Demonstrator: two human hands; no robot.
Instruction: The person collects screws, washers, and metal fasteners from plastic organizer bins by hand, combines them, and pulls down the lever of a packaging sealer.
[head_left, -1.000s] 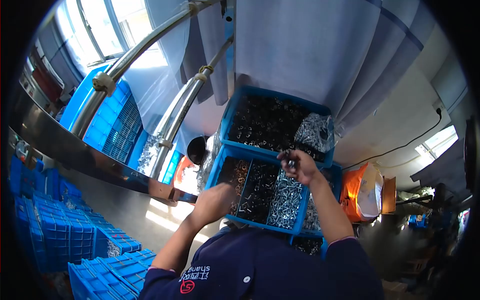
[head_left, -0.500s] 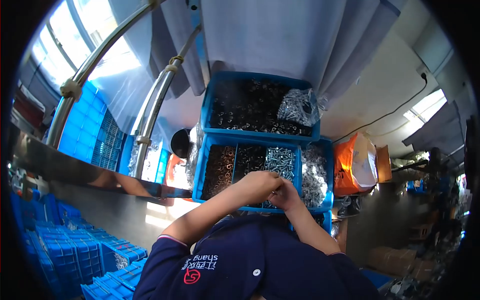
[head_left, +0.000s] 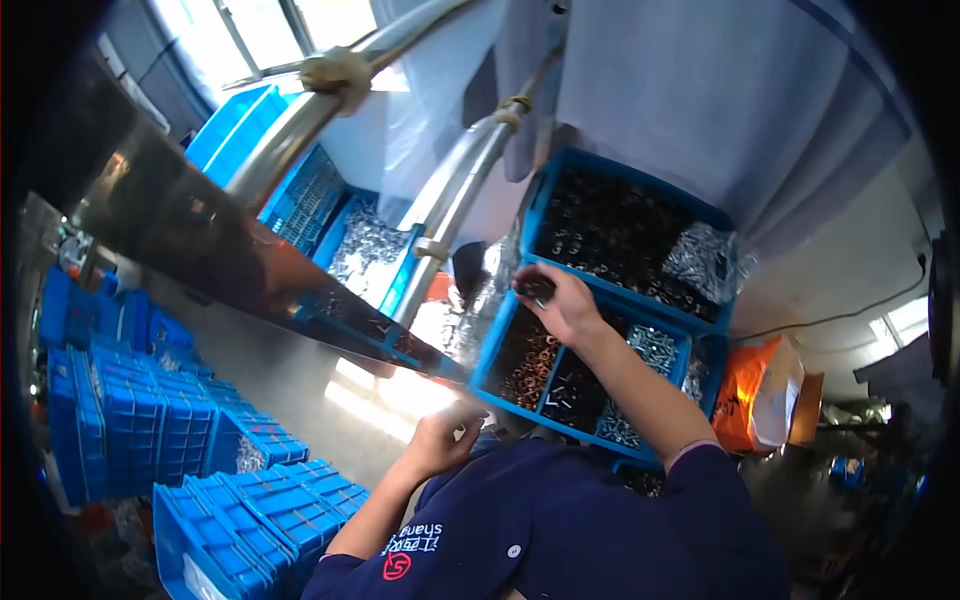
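My right hand is raised above the left end of the divided blue tray, palm turned up. Its fingers curl around a small heap of dark metal parts; their exact kind is too small to tell. Below it lie copper-coloured rings, dark parts and silver screws, each kind in its own compartment. My left hand is closed, close to my body by the tray's near left corner. What its fingers hold, if anything, is hidden.
Behind stands a larger blue bin of black parts with a clear bag on them. A metal-edged machine panel and steel tubes are on the left. Stacked blue crates stand lower left; an orange bag sits right.
My hands, together over the tray before, are now apart. The right has moved to the far left side with dark parts in it; the left has drawn back left. The view has turned left.
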